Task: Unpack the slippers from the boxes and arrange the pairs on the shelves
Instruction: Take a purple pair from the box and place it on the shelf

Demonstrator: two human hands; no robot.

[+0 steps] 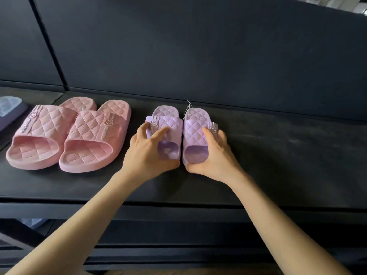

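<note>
Pair: small lilac quilted rubber slippers (165,111) sit at centre frame on the black shelf (278,155), side by side and touching, open toes towards the bottom of the frame.
Left hand (147,153): clamped on the left lilac slipper (171,124), thumb along the toe edge, fingers over the strap.
Right hand (215,155): gripping the right lilac slipper (194,132) the same way, thumb at the toe, fingers curled round its outer side.
Key relation: each slipper lies straight ahead of its own hand, with its long axis running up the frame from toe to heel. Neither hand needs to cross.
Neighbours: larger pink quilted rubber slippers (67,135) stand left of centre, slightly angled, near the lilac pair but not touching it.
Loose bit: a thin clear tag thread (187,108) sticks up at the right slipper's heel.
Step, as I read it: I'm squaring this pair. Next I'd release with both soles flat.
Far left edge: a pale translucent item (10,110), too cropped to name.
</note>
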